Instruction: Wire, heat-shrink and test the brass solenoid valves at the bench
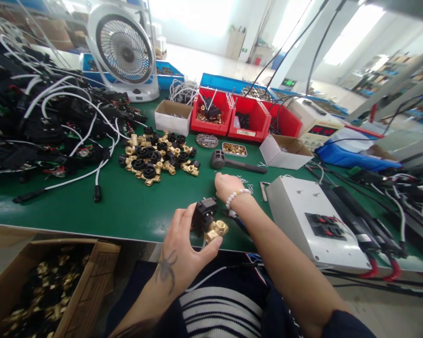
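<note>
In my left hand (183, 237) is a brass valve fitting (216, 230) with a black plastic housing (205, 207) on it, held above the table's front edge between thumb and fingers. A white cable runs from beneath this hand toward my lap. My right hand (228, 187) is farther forward, its fingers curled together at the green tabletop beside several small wire clips (250, 188); anything pinched in them is hidden. Just beyond it lies a dark tool with a thick round head (218, 159). A blue-and-black handled tool (241, 223) lies partly under my right wrist.
Brass fittings with black caps (155, 157) are heaped at centre left, beside tangled black housings and white cables (56, 112). Behind stand a fan (127, 51), red bins (248, 117) and small white boxes (172, 117). A grey metal box (317, 225) stands right; a carton (98, 277) sits below left.
</note>
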The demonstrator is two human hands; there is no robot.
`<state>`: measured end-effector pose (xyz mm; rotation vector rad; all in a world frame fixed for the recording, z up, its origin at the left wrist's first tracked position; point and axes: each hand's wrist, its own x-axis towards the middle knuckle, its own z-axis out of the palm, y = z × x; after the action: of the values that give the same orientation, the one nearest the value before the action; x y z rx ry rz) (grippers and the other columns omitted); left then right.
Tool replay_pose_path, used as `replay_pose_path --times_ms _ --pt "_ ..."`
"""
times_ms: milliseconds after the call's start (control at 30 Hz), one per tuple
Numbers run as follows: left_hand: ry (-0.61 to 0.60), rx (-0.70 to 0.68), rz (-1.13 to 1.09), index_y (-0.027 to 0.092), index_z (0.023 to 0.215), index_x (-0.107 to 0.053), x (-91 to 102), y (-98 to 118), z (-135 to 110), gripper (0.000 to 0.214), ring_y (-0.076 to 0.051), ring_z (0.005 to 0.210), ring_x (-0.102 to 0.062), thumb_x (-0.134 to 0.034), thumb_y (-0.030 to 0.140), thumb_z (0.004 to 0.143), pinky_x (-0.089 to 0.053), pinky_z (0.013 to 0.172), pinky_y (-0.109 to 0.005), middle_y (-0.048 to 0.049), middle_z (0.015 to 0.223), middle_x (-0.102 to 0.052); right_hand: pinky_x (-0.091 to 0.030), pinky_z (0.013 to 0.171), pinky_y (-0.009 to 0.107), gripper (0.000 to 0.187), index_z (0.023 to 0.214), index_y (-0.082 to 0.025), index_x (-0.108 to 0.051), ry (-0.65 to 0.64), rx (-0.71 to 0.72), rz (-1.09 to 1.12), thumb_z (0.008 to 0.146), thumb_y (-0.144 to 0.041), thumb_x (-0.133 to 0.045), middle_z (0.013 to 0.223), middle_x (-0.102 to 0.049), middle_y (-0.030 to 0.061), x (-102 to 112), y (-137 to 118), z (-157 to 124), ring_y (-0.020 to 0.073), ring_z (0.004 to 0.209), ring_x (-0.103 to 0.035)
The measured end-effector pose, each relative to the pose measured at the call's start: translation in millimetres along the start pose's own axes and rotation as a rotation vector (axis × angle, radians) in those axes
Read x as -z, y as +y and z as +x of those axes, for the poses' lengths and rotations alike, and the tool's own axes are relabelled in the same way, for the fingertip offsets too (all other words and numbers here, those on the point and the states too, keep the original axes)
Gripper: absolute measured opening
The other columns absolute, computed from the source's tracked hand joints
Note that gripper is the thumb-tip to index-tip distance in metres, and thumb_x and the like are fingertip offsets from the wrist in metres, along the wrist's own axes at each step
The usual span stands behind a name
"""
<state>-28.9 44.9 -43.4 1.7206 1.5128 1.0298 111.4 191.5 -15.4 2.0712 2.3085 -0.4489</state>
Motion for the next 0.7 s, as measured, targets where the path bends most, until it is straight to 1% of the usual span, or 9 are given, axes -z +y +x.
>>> replay_pose_path --times_ms 100,200,233,300,367,400,467,533,700 --pt "0.012 0.015 -0.027 0.019 0.133 -0.044 -1.4 -1 -1 0.062 -0.025 0.105 -0.058 -0.066 0.040 0.080 -0.051 0.095 -0.048 -0.0080 0.114 -0.053 -0.049 0.088 0.038 0.019 0.098 -0.008 -0.067 0.056 0.004 0.098 0.080 -0.002 -0.063 0.096 -0.071 0.0154 2 2 -8 0.0269 0.098 -0.067" --pt "0.033 0.034 -0.113 0.020 0.134 -0.045 -4.3 -2 -3 0.062 -0.023 0.106 -0.058 -0.067 0.037 0.079 -0.053 0.094 -0.044 -0.0065 0.114 -0.053 -0.052 0.083 0.031 0.021 0.107 -0.011 -0.063 0.117 0.050 0.251 0.088 -0.009 -0.053 0.094 -0.071 0.0091 6 9 -30 0.0198 0.091 -0.067" --pt "0.051 0.036 -0.142 0.020 0.134 -0.045 -5.2 -2 -4 0.062 -0.022 0.106 -0.058 -0.067 0.036 0.079 -0.055 0.091 -0.041 -0.0060 0.113 -0.052 -0.053 0.080 0.028 0.020 0.109 -0.012 -0.062 0.133 0.080 0.364 0.092 -0.014 -0.051 0.092 -0.070 0.0065 7 12 -40 0.0169 0.086 -0.067" --pt "0.108 0.021 -0.170 0.021 0.135 -0.046 -5.7 -1 -6 0.062 -0.021 0.106 -0.058 -0.068 0.034 0.078 -0.056 0.087 -0.036 -0.0051 0.113 -0.052 -0.054 0.074 0.025 0.017 0.106 -0.015 -0.062 0.156 0.159 0.713 0.094 -0.025 -0.055 0.087 -0.069 0.0025 9 16 -63 0.0134 0.077 -0.066" --pt "0.140 -0.010 -0.158 0.021 0.135 -0.047 -4.0 3 -8 0.062 -0.019 0.105 -0.057 -0.068 0.032 0.078 -0.057 0.085 -0.034 -0.0049 0.113 -0.051 -0.054 0.070 0.023 0.015 0.097 -0.018 -0.065 0.167 0.228 1.085 0.090 -0.030 -0.063 0.081 -0.067 -0.0005 13 17 -85 0.0113 0.072 -0.065" --pt "0.146 -0.031 -0.141 0.021 0.135 -0.047 -2.3 6 -9 0.063 -0.019 0.105 -0.057 -0.068 0.032 0.077 -0.057 0.085 -0.033 -0.0050 0.113 -0.051 -0.053 0.069 0.021 0.013 0.093 -0.019 -0.066 0.167 0.246 1.204 0.088 -0.030 -0.067 0.079 -0.066 -0.0018 15 16 -96 0.0103 0.070 -0.064" --pt "0.152 -0.071 -0.095 0.019 0.136 -0.047 2.2 12 -12 0.064 -0.019 0.102 -0.057 -0.069 0.031 0.076 -0.058 0.083 -0.032 -0.0052 0.111 -0.051 -0.052 0.068 0.017 0.007 0.090 -0.021 -0.069 0.164 0.252 1.256 0.087 -0.027 -0.070 0.077 -0.066 -0.0039 20 12 -114 0.0081 0.070 -0.063" --pt "0.167 -0.113 -0.040 0.018 0.136 -0.047 6.8 19 -15 0.065 -0.018 0.098 -0.057 -0.069 0.031 0.075 -0.057 0.083 -0.032 -0.0048 0.107 -0.051 -0.051 0.068 0.014 0.002 0.089 -0.023 -0.070 0.178 0.250 1.211 0.087 -0.023 -0.070 0.080 -0.068 -0.0048 24 6 -128 0.0069 0.073 -0.063" --pt "0.187 -0.216 0.061 0.017 0.136 -0.046 12.8 32 -19 0.068 -0.018 0.093 -0.056 -0.069 0.031 0.073 -0.056 0.083 -0.033 -0.0049 0.104 -0.051 -0.051 0.070 0.013 0.009 0.089 -0.025 -0.070 0.230 0.283 1.050 0.088 -0.017 -0.067 0.087 -0.070 -0.0058 28 -4 -147 0.0077 0.080 -0.065"
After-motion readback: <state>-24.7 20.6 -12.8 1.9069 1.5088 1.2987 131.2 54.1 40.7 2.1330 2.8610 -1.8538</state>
